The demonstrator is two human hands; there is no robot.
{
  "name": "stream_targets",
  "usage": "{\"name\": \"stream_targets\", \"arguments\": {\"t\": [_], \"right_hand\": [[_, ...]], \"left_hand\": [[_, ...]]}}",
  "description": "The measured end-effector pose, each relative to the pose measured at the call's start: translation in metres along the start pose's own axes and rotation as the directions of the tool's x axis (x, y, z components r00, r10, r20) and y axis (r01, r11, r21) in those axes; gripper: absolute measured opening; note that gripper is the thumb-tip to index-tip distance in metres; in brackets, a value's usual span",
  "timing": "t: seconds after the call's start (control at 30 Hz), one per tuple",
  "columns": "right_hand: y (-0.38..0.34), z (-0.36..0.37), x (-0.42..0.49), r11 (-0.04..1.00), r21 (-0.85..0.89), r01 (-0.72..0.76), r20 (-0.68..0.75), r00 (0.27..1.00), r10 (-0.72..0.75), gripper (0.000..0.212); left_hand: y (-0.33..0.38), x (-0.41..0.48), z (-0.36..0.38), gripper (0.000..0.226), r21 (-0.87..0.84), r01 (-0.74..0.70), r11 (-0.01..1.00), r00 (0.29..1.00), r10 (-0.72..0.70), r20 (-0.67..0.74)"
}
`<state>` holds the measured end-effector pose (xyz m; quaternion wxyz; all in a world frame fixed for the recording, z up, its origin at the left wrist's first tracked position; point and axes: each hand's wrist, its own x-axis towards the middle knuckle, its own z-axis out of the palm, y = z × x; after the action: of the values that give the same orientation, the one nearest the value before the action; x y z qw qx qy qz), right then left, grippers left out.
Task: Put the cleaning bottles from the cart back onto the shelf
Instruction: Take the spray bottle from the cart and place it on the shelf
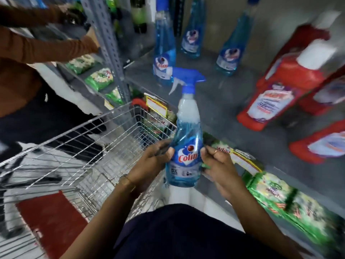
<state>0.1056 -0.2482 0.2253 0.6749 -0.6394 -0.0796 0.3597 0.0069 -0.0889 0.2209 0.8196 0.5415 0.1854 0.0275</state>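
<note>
Both hands — left [153,159], right [217,165] — hold blue spray bottle [187,146] upright beside shelf [224,101].

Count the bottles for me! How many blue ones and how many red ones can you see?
Blue bottles: 4, one held and three on the shelf.
Red bottles: 3.
Total: 7

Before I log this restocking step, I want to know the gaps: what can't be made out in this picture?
- Head view: the small print on the held spray bottle label is too blurred to read.
- Head view: the red bottles are motion-smeared, their labels unreadable, and the right edge cuts some off.
- Head view: the cart floor near the person is hidden behind the left hand and forearm.
- Head view: the blue bottles' tops are cut off by the top edge.
</note>
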Motion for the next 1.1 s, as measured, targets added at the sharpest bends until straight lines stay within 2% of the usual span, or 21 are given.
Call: {"name": "stream_targets", "arguments": {"t": [0.1,0.23,0.37,0.5,0.57,0.7,0.8,0.93,1.0,1.1], "right_hand": [[-0.003,-0.010,0.001,0.999,0.026,0.047,-0.041,0.998,-0.046,0.018],[-0.012,-0.016,0.008,0.989,-0.001,0.145,-0.138,0.980,-0.144,0.021],[-0.031,-0.023,0.039,0.945,-0.070,0.318,-0.230,0.917,-0.326,0.022],[-0.058,-0.021,0.074,0.903,-0.036,0.429,-0.292,0.859,-0.420,0.021],[-0.067,-0.021,0.091,0.912,-0.020,0.409,-0.306,0.866,-0.395,0.021],[-0.070,-0.028,0.126,0.915,-0.058,0.399,-0.361,0.847,-0.391,0.023],[-0.071,-0.028,0.142,0.915,-0.039,0.402,-0.418,0.825,-0.380,0.026],[-0.071,-0.028,0.157,0.900,-0.063,0.431,-0.413,0.810,-0.417,0.029],[-0.070,-0.029,0.161,0.901,-0.087,0.426,-0.416,0.806,-0.421,0.032],[-0.069,-0.031,0.160,0.904,-0.148,0.402,-0.389,0.817,-0.427,0.039]], "left_hand": [[0.002,0.012,0.010,0.023,0.028,-0.022,0.999,1.000,0.021,0.013],[0.007,0.036,0.024,0.033,0.112,-0.077,0.991,0.997,0.074,0.029],[0.026,0.080,0.033,0.033,0.157,-0.193,0.969,0.980,0.183,0.074],[0.052,0.126,0.038,0.039,0.143,-0.264,0.954,0.954,0.236,0.186],[0.061,0.146,0.038,0.042,0.158,-0.303,0.940,0.940,0.268,0.210],[0.064,0.180,0.035,0.034,0.194,-0.341,0.920,0.931,0.302,0.205],[0.066,0.196,0.033,0.055,0.218,-0.361,0.907,0.927,0.324,0.187],[0.069,0.215,0.031,0.067,0.248,-0.339,0.908,0.937,0.302,0.175],[0.068,0.221,0.031,0.062,0.247,-0.329,0.911,0.942,0.297,0.158],[0.065,0.223,0.032,0.034,0.250,-0.341,0.906,0.939,0.317,0.130]]}}
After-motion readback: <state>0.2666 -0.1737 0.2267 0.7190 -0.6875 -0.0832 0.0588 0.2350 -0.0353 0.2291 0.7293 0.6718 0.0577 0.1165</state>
